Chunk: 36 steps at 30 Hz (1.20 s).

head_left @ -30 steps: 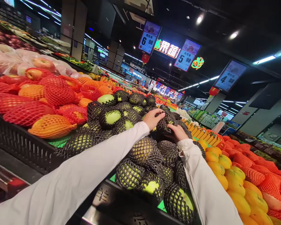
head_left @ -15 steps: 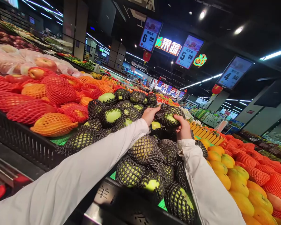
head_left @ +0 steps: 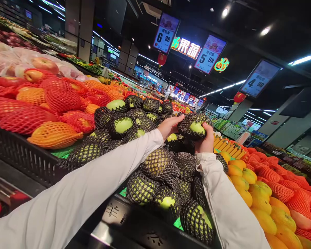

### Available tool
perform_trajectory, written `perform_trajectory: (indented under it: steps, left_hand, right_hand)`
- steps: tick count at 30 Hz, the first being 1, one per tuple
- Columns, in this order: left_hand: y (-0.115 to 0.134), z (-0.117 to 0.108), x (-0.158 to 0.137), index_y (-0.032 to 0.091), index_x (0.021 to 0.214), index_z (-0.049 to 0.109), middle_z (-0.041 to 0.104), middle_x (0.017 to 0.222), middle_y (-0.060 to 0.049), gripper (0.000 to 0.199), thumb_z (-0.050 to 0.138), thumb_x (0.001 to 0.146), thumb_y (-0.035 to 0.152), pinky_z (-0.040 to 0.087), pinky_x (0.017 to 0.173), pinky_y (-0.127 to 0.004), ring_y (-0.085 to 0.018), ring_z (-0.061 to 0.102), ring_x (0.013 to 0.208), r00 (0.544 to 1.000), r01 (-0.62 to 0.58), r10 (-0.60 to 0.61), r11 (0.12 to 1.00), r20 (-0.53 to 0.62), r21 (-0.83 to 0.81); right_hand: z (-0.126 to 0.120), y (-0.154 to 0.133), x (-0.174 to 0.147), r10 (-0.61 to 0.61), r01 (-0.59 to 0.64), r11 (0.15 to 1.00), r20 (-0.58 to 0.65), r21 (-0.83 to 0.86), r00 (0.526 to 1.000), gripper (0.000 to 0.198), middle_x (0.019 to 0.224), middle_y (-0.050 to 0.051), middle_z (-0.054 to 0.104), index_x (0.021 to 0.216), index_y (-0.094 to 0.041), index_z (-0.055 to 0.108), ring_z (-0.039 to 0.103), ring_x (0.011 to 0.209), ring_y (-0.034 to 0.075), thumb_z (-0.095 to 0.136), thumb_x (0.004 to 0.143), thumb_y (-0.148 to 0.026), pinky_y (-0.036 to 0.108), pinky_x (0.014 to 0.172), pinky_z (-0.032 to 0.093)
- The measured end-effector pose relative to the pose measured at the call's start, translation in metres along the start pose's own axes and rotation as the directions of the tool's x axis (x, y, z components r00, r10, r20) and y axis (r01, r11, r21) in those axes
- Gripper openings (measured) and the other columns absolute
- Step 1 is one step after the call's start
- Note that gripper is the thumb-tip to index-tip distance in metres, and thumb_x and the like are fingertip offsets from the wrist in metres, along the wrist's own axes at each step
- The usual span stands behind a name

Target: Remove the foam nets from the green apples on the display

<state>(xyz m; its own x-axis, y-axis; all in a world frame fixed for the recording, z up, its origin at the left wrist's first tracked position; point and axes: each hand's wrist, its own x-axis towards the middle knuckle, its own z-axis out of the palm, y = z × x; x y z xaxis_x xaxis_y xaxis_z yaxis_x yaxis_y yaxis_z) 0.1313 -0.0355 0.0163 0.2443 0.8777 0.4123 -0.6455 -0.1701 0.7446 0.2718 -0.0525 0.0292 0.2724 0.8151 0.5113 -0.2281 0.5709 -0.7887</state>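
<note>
A green apple [head_left: 197,127] in a black foam net is held up over the pile, between my two hands. My right hand [head_left: 206,138] wraps round its right side, with the thumb over the bare green skin. At its left side, the fingers of my left hand [head_left: 170,126] pinch the net's edge; their tips are partly hidden. Below and around lie several more netted green apples [head_left: 159,164], some with skin showing through the net openings. They sit in a black crate [head_left: 145,224] with a green liner.
Apples in red and orange nets [head_left: 62,95] fill a crate on the left. Yellow-orange citrus fruit [head_left: 264,204] lies on the right, beside more red-netted fruit [head_left: 272,174]. Price signs [head_left: 209,53] hang overhead. Part of a red-handled cart [head_left: 7,200] shows at lower left.
The held apple has risen slightly and moved right, turned so more green skin faces me. My right thumb has shifted up its right side. The view has shifted a little.
</note>
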Motion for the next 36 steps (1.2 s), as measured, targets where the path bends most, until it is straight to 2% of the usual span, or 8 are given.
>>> perform_trajectory:
  steps: [5, 10, 16, 20, 22, 24, 30, 36]
  left_hand:
    - [0.001, -0.008, 0.002, 0.019, 0.082, 0.051, 0.045, 0.057, 0.005, 0.041, 0.063, 0.080, 0.059, 0.037, 0.047, -0.020, -0.006, 0.040, 0.044, 0.929, 0.227, -0.190, 0.970, -0.317, 0.084]
    - [0.003, 0.003, -0.012, 0.020, 0.101, 0.055, 0.066, 0.084, -0.006, 0.057, 0.070, 0.069, 0.065, 0.053, 0.062, -0.031, -0.019, 0.065, 0.071, 0.939, 0.312, -0.323, 0.945, 0.118, 0.103]
    - [0.005, 0.009, -0.011, 0.022, 0.117, 0.046, 0.062, 0.124, -0.010, 0.057, 0.076, 0.071, 0.038, 0.055, 0.090, -0.039, -0.024, 0.062, 0.109, 0.983, -0.068, 0.109, 0.965, -0.149, 0.255]
    - [0.044, -0.007, -0.005, 0.024, 0.133, 0.031, 0.047, 0.141, -0.010, 0.081, 0.078, 0.068, 0.023, 0.037, 0.115, -0.043, -0.025, 0.047, 0.132, 0.693, -0.419, 0.683, 0.644, -0.233, 0.640]
    - [0.069, -0.026, -0.005, 0.026, 0.137, 0.027, 0.036, 0.149, -0.009, 0.087, 0.076, 0.067, 0.013, 0.028, 0.121, -0.046, -0.026, 0.035, 0.141, 0.496, -0.366, 0.848, 0.398, -0.185, 0.841]
    - [0.087, -0.050, -0.006, 0.027, 0.140, 0.026, 0.033, 0.150, -0.008, 0.089, 0.072, 0.067, 0.006, 0.024, 0.124, -0.046, -0.026, 0.030, 0.144, 0.406, -0.254, 0.901, 0.275, -0.156, 0.927]
    - [0.087, -0.104, -0.001, 0.024, 0.146, 0.016, 0.031, 0.151, -0.010, 0.105, 0.079, 0.063, 0.008, 0.028, 0.122, -0.047, -0.029, 0.030, 0.143, 0.543, -0.037, 0.807, 0.298, -0.231, 0.954]
    - [0.075, -0.105, 0.006, 0.021, 0.135, 0.042, 0.046, 0.135, -0.012, 0.085, 0.080, 0.059, 0.016, 0.044, 0.107, -0.049, -0.033, 0.053, 0.121, 0.919, 0.133, 0.377, -0.010, -0.120, 0.991]
  right_hand:
    - [0.003, -0.004, 0.000, -0.026, 0.034, 0.995, -0.094, 0.093, 0.995, 0.040, 0.091, -0.003, 0.064, 0.086, -0.020, 0.062, 0.061, 0.086, 0.014, 0.072, 0.056, -0.044, 0.023, 0.077, 0.053]
    - [-0.005, -0.002, 0.005, -0.087, 0.118, 0.960, 0.132, -0.252, 0.987, 0.051, 0.097, 0.000, 0.067, 0.099, -0.020, 0.061, 0.062, 0.090, 0.018, 0.077, 0.056, -0.043, 0.032, 0.087, 0.053]
    - [-0.013, 0.007, 0.003, 0.133, 0.101, 0.836, 0.378, -0.540, 0.916, 0.086, 0.129, 0.010, 0.060, 0.126, -0.021, 0.054, 0.056, 0.119, 0.026, 0.086, 0.052, -0.050, 0.044, 0.109, 0.042]
    - [-0.016, 0.011, 0.005, 0.201, 0.048, 0.740, 0.288, -0.671, 0.936, 0.100, 0.129, 0.015, 0.058, 0.131, -0.021, 0.051, 0.054, 0.122, 0.029, 0.086, 0.045, -0.058, 0.049, 0.109, 0.040]
    - [-0.017, 0.010, 0.006, 0.199, 0.085, 0.742, 0.339, -0.665, 0.919, 0.091, 0.122, 0.014, 0.062, 0.124, -0.020, 0.055, 0.057, 0.117, 0.028, 0.085, 0.046, -0.059, 0.048, 0.106, 0.042]
    - [-0.016, 0.010, 0.006, 0.175, 0.116, 0.760, 0.374, -0.639, 0.911, 0.082, 0.115, 0.013, 0.065, 0.115, -0.020, 0.059, 0.059, 0.112, 0.028, 0.084, 0.047, -0.057, 0.048, 0.102, 0.045]
    - [-0.013, 0.010, 0.007, -0.021, 0.160, 0.858, 0.278, -0.489, 0.960, 0.053, 0.092, 0.007, 0.069, 0.091, -0.018, 0.066, 0.064, 0.089, 0.022, 0.082, 0.053, -0.051, 0.042, 0.092, 0.051]
    - [0.007, -0.065, -0.033, -0.455, 0.543, 0.749, 0.300, -0.380, 0.838, 0.019, 0.081, 0.002, 0.066, 0.083, -0.020, 0.067, 0.061, 0.077, 0.015, 0.068, 0.082, -0.039, 0.030, 0.078, 0.051]
